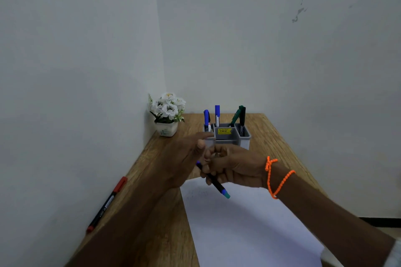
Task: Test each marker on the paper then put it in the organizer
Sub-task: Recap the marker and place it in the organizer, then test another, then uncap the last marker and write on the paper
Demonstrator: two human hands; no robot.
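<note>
My right hand (pixel 234 168) grips a dark marker (pixel 214 183) with a blue band and teal end, held slanted above the top edge of the white paper (pixel 249 227). My left hand (pixel 184 158) meets it at the marker's upper end, fingers pinched there; whether it holds a cap is hidden. Behind the hands stands a grey organizer (pixel 230 136) with a yellow sticker, holding two blue markers (pixel 217 115), a green one and a black one (pixel 242 119). A red-capped marker (pixel 107 202) lies on the table near the left edge.
The wooden table (pixel 282 149) sits in a corner between two pale walls. A small pot of white flowers (pixel 167 112) stands at the back left, next to the organizer. An orange beaded thread circles my right wrist.
</note>
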